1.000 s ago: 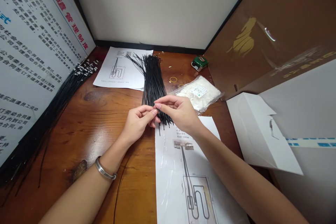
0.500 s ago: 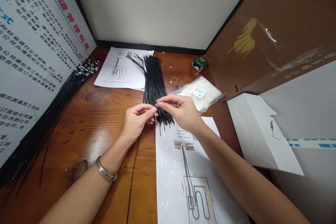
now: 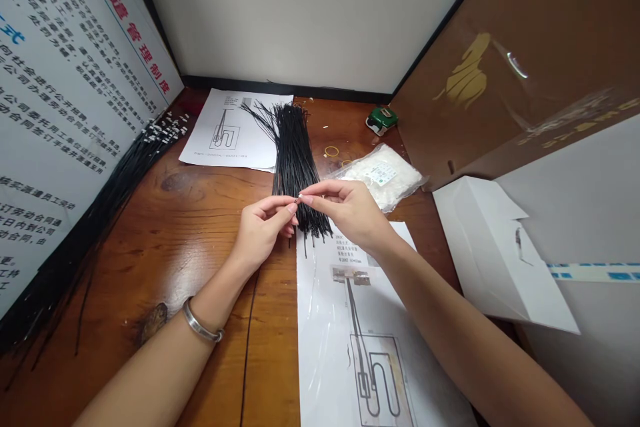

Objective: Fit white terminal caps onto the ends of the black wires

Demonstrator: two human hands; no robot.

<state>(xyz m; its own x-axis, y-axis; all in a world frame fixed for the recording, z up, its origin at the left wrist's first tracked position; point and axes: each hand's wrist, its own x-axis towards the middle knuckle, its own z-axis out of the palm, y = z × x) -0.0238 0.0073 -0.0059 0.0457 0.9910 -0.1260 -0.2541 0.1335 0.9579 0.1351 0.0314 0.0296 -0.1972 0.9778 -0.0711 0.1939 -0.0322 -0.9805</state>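
Hands are meeting over the near end of the black wire bundle lying on the wooden table. The left hand and right hand are both pinching one thin wire end between thumb and forefinger, the other fingers curled loosely.

Left hand, right hand; fingertips pinched

A wooden table carries a bundle of black wires at centre, its far end overlapping 1 of 2 drawing sheets; the other sheet lies near. A second wire bundle runs along the left edge. A plastic bag, rubber bands and a green tape lie right, a white box farther right
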